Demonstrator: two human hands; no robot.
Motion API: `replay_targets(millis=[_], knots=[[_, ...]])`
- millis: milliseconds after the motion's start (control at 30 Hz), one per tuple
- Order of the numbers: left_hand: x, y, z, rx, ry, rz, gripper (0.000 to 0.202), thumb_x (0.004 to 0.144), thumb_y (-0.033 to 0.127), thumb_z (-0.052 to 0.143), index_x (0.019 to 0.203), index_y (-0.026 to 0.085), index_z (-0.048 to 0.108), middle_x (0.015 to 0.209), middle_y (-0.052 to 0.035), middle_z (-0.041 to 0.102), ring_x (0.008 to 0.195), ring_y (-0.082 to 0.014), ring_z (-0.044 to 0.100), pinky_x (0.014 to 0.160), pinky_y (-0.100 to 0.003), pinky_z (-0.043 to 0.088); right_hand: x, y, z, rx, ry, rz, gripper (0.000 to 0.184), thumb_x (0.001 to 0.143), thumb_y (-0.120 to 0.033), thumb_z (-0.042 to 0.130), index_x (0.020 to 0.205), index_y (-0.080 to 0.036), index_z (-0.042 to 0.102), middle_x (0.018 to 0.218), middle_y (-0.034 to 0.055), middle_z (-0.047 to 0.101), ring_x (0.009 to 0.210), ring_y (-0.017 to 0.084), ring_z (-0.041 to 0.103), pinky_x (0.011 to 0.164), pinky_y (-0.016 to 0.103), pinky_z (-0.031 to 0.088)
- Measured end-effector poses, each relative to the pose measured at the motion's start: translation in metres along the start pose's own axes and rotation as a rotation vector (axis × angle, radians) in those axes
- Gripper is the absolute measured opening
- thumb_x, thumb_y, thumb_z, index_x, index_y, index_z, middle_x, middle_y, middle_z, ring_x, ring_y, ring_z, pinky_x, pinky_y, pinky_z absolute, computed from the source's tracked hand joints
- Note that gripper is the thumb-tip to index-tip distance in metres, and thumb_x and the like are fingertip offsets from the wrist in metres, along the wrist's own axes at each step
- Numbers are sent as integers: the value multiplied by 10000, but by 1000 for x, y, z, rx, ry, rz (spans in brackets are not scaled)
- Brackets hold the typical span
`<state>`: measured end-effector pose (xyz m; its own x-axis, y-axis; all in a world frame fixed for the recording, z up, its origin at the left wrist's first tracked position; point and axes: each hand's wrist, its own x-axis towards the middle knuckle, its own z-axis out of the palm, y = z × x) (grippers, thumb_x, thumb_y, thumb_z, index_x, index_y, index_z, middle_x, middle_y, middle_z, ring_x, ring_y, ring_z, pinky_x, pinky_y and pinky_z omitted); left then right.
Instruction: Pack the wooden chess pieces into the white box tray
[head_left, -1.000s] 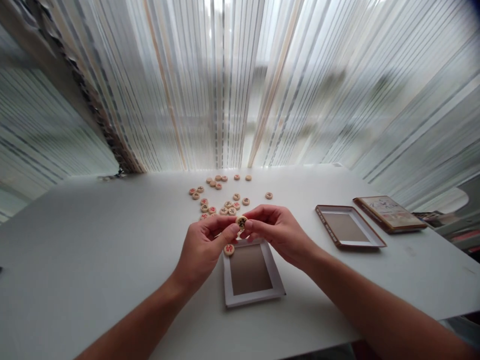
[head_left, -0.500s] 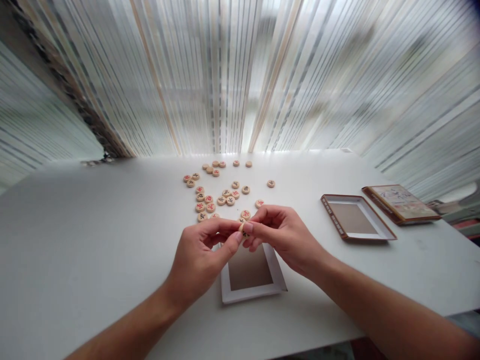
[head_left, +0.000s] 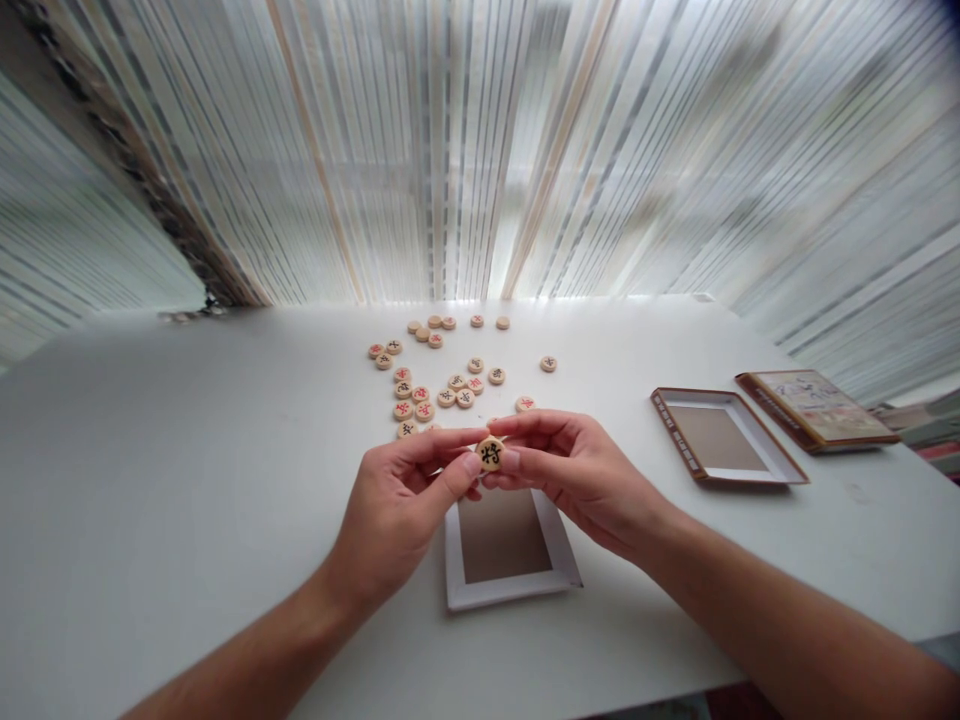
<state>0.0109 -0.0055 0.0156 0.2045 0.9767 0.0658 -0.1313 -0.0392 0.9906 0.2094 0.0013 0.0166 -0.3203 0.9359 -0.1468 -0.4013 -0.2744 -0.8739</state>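
Note:
A round wooden Chinese chess piece point(head_left: 491, 454) with a black character faces me, pinched between both hands. My left hand point(head_left: 405, 490) grips its left side with thumb and fingers. On its right side, my right hand point(head_left: 577, 465) holds it the same way. Below the hands lies an open cardboard box tray point(head_left: 502, 545) with white walls and a brown bottom; its far edge is hidden behind my fingers. Beyond them, several loose chess pieces point(head_left: 421, 394) with red or black characters are scattered on the white table point(head_left: 225, 480). A few lie face down.
To the right rests a second open box part point(head_left: 720, 440) with a brown rim. Beside it is a box point(head_left: 817, 408) with a printed picture on top. A striped curtain point(head_left: 465, 150) hangs along the table's far edge.
The chess piece has been turned between my fingers, from nearly edge-on to showing its black character. The whole view has shifted slightly, while both hands stay above the tray.

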Motion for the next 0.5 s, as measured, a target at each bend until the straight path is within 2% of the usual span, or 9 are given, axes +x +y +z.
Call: replay_targets(millis=[167, 333, 400, 500], knots=[[0, 2, 1, -49, -25, 4, 193, 885, 208, 853, 1075, 205, 887, 895, -54, 859, 709, -149, 781, 709, -237, 683, 0, 0, -4, -41, 27, 1, 394, 658, -249, 1045, 1001, -175, 865, 895, 65, 843, 797, 181, 812, 818, 309, 690], [-1, 4, 3, 5, -3, 50, 237, 831, 208, 896, 1065, 174, 886, 830, -61, 846, 710, -203, 799, 728, -313, 714, 1, 3, -6, -63, 30, -57, 359, 673, -237, 1036, 983, -177, 864, 842, 51, 831, 731, 175, 803, 757, 301, 689], [-3, 3, 4, 50, -12, 67, 258, 858, 227, 882, 1110, 170, 878, 872, -74, 854, 732, -214, 811, 767, -335, 717, 2, 3, -5, -76, -2, -64, 345, 668, -232, 1037, 958, -165, 862, 828, 55, 829, 688, 156, 785, 704, 265, 674], [-6, -1, 4, 137, -34, 114, 279, 896, 237, 860, 1172, 196, 865, 1003, -86, 862, 826, -214, 827, 825, -314, 704, 2, 3, -3, -82, -23, -43, 344, 625, -221, 1054, 888, -151, 845, 799, 59, 824, 647, 144, 759, 623, 225, 639]])
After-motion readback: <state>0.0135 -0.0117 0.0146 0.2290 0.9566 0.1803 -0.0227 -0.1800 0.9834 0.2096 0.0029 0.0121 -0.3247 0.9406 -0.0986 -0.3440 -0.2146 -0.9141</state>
